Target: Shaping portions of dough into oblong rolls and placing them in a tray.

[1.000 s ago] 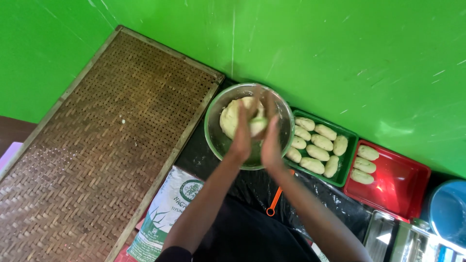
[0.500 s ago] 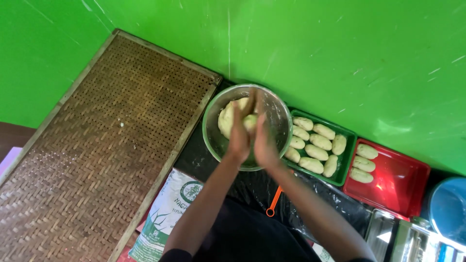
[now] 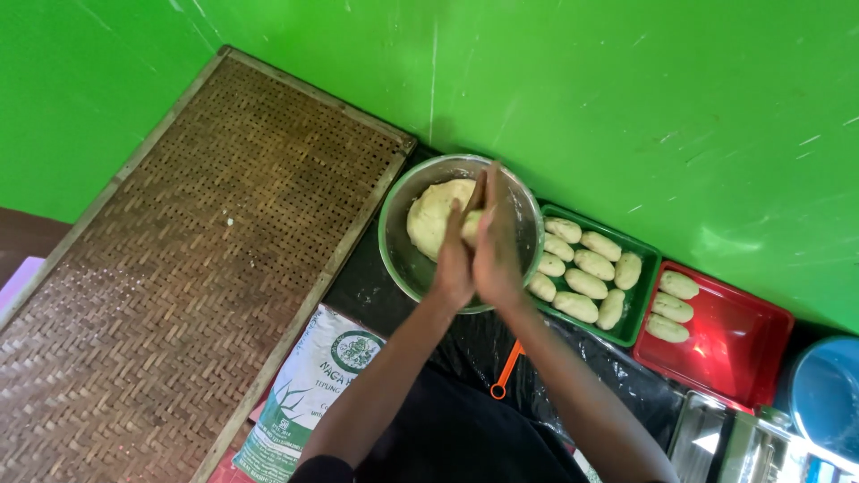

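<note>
Head view: left hand (image 3: 454, 264) and right hand (image 3: 495, 240) press palms together on a dough piece (image 3: 471, 225) over the metal bowl (image 3: 401, 255); a white-and-green flour sack (image 3: 309, 394) lies below.

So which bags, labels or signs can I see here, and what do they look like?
Sack: lies flat at the bottom, between the woven bamboo tray and the person's left arm; white plastic, rectangular.
Its label: a round green emblem with green lettering beneath.
No signs or screens.

Bowl (image 3: 403, 259), trays on black sheet (image 3: 376, 286)
</note>
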